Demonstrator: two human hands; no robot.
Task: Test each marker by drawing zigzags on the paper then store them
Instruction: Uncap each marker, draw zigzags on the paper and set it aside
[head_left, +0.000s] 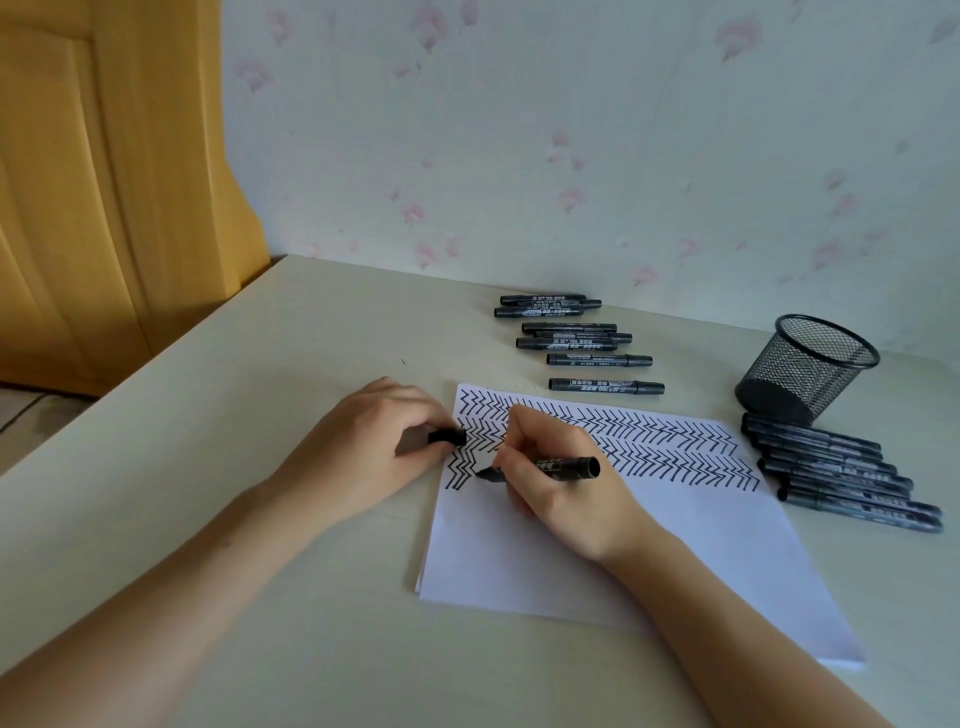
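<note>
Your pale bench (270, 364) carries a white paper (597, 551), and the top part of this paper is full of rows of black zigzags (649, 441). At the far right a black mesh pen cup (808, 366) leans tilted, beside one row of black markers (841, 475). A second group of black markers (571, 338) lies behind the paper, near the wall. Their grey labels show the number 700; the other writing is too small to read.

Your right hand (566, 488) has its grip closed around an uncapped black marker (563, 466), and the tip touches the paper at the left end of the lowest zigzag row. Your left hand (374, 441) rests on the paper's left edge and pinches the black cap (447, 436) in its fingers.
</note>
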